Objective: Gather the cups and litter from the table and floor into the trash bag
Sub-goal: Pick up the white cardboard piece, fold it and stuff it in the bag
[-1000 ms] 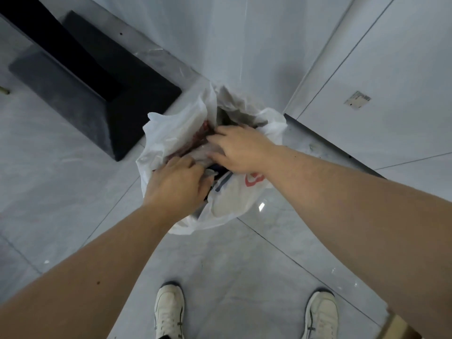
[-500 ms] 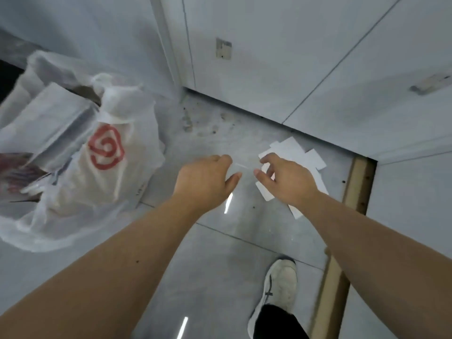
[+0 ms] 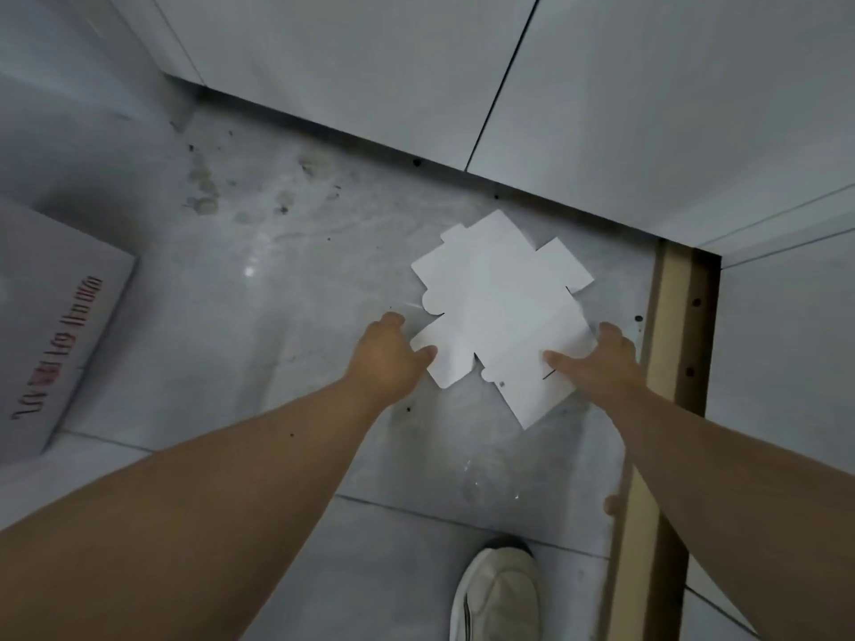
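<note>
A flattened white cardboard box (image 3: 499,312) lies on the grey floor tiles close to the wall. My left hand (image 3: 386,358) is at its lower-left flap, thumb on top of the card and fingers at the edge. At the box's right edge, my right hand (image 3: 601,363) grips the same way, thumb pressed on the card. A white bag or box with red lettering (image 3: 60,326) shows at the left edge; whether it is the trash bag itself I cannot tell.
White wall panels (image 3: 416,76) close off the far side. A wooden strip (image 3: 671,363) runs along the right. My pale shoe (image 3: 497,594) stands below the cardboard. A faint clear glassy shape (image 3: 488,478) lies on the stained floor (image 3: 259,252).
My view has swung right, away from the open bag. Both hands left the bag, reached down and now hold the edges of the flattened cardboard.
</note>
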